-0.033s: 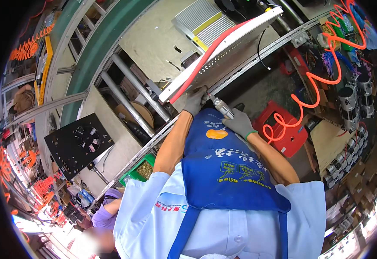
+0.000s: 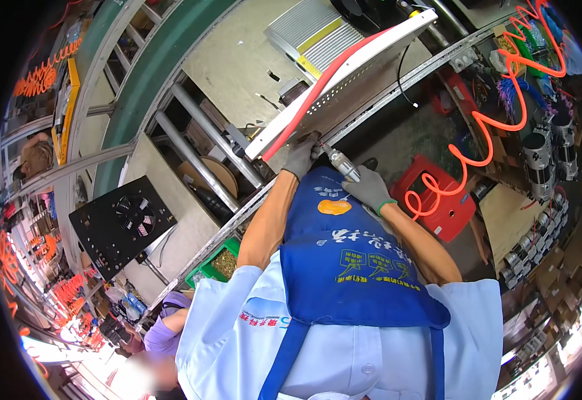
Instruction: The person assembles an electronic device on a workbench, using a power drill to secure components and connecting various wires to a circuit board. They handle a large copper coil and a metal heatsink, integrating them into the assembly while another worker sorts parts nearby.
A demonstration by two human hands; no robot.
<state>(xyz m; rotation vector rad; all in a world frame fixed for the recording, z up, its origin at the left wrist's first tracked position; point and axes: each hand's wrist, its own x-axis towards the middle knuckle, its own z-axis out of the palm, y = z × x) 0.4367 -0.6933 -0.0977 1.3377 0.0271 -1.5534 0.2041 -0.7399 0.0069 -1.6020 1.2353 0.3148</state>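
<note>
My right hand (image 2: 372, 189), in a grey glove with a green cuff, is closed around a silver power screwdriver (image 2: 342, 165). The tool points up and left, its tip close to the near lower corner of a white metal panel (image 2: 364, 93). My left hand (image 2: 300, 156), also gloved in grey, is at that corner beside the tip. Its fingers are bent together; whatever they hold is hidden. Small holes run along the panel, which stands tilted at the bench edge. A red strip (image 2: 329, 70) follows its top edge.
Behind the panel lies a ribbed silver unit (image 2: 314, 37) on the bench. To the left are metal rollers (image 2: 204, 127), a black plate with a fan (image 2: 123, 223) and a green bin (image 2: 221, 262) of small parts. A red stool (image 2: 437, 200) and coiled orange hose (image 2: 481, 127) are right. Another person's purple sleeve (image 2: 166, 327) shows lower left.
</note>
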